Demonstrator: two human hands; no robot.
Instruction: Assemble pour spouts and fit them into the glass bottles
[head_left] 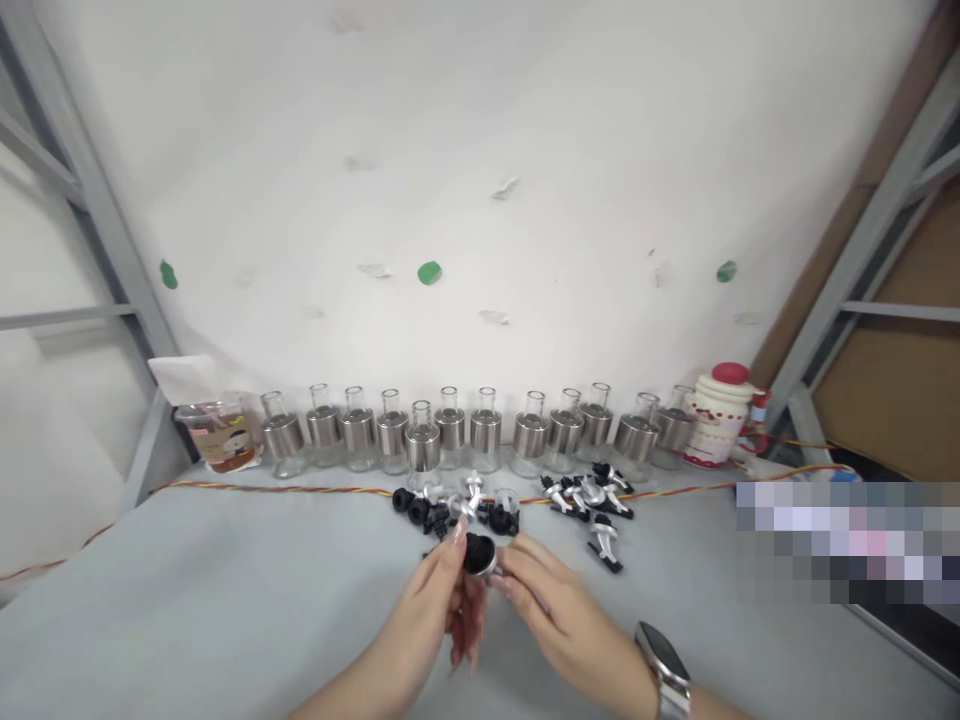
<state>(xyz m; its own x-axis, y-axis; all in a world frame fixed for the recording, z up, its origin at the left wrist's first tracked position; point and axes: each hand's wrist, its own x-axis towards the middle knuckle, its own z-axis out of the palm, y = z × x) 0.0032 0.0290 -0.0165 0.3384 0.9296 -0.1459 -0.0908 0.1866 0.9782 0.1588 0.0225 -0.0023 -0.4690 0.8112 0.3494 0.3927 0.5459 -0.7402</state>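
Between my two hands is a pour spout [481, 556], its round black rubber stopper end facing up toward me and a silver rim around it. My left hand [426, 612] pinches the black end with the thumb, the other fingers curled below. On the silver side, my right hand [553, 606] grips the spout with its fingertips, which hide most of that part. Just beyond my hands lies a pile of loose black stoppers [418, 511] and silver spout pieces [473, 492]. Several silver-and-black pour spouts [603, 540] lie to the right of that pile.
A row of glass bottles [424, 447] with metal sleeves stands along the white wall [465, 130]. At the left end is a plastic cup [223, 440], at the right a cream jar [716, 420] with a red top. A twisted wire [300, 489] crosses the grey table [187, 600].
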